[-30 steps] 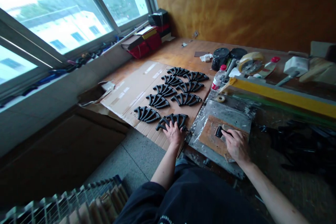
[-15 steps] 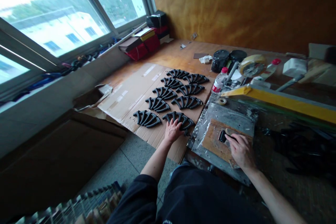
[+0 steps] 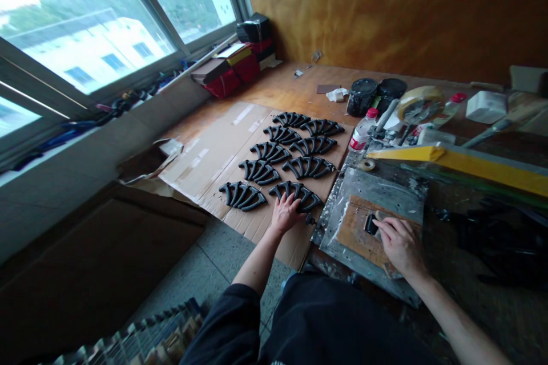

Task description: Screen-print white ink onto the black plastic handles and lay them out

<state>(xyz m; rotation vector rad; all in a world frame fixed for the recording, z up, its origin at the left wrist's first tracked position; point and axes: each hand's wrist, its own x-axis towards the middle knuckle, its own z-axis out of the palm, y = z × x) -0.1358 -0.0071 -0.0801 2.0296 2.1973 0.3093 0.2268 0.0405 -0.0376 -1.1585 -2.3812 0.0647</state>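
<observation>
Several black ribbed arch-shaped parts (image 3: 258,172) lie in rows on a flattened cardboard sheet (image 3: 197,162). My left hand (image 3: 285,213) sits over the ribs of the nearest black part (image 3: 302,195), with its fingers across them. My right hand (image 3: 401,245) grips a small black block (image 3: 371,224) and presses it onto a brown pad (image 3: 362,231). That pad lies on a paint-stained metal sheet (image 3: 383,188). My fingers hide part of the block.
Black tins (image 3: 362,97), a tape roll (image 3: 420,104), a plastic bottle (image 3: 359,138) and a yellow straightedge (image 3: 471,165) stand beyond the metal sheet. A dark heap of black pieces (image 3: 500,245) lies to the right. Windows run along the left, above a lower floor.
My left hand and the part under it have shifted slightly right. My right hand and the block have moved a little right across the pad. The whole view has swung slightly.
</observation>
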